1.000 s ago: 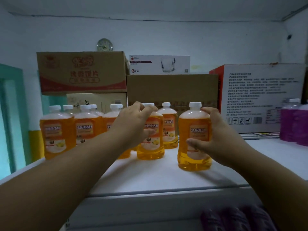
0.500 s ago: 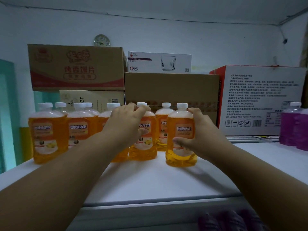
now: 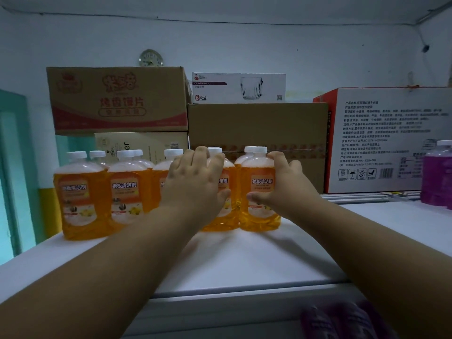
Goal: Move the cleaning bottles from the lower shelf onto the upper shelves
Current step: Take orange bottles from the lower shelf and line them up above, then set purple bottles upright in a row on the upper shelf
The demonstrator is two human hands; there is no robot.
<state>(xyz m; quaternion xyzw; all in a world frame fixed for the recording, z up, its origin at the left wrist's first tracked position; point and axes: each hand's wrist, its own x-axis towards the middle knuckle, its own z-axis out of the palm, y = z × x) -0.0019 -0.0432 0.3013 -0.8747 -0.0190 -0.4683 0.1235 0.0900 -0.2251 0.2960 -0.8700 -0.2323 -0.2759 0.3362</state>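
Head view, and we're looking straight along a white upper shelf (image 3: 244,260) with both arms stretched out over it. Our right hand (image 3: 283,187) is wrapped around the rightmost orange bottle (image 3: 260,192), thumb across the front of its label and fingers curled round its right side near the shoulder; the bottle stands upright on the shelf at centre frame, white cap on top. Our left hand (image 3: 195,182) is curled over the neighbouring orange bottle (image 3: 225,204) just to the left, fingers draped over its shoulder by the cap, thumb pressed against its front. Those two bottles stand side by side, touching or all but touching; we cannot tell which. Behind them, another cap pokes up from a bottle in the back row. Over at centre left, more orange bottles (image 3: 102,192) stand in a tight cluster, the nearest pair showing their labels full on. At the far right edge, purple bottles (image 3: 437,177) stand on the same shelf, well apart from the orange ones. Stacked behind it all: a brown carton with red print (image 3: 117,99) at upper left, a plain brown carton (image 3: 256,126) in the middle with a white glass-mug box (image 3: 238,88) on top, and a red-and-white carton (image 3: 391,138) at right. A round clock (image 3: 151,58) peeks above the cartons. Bottom right, something purple and blurred (image 3: 342,319) sits below the shelf edge.
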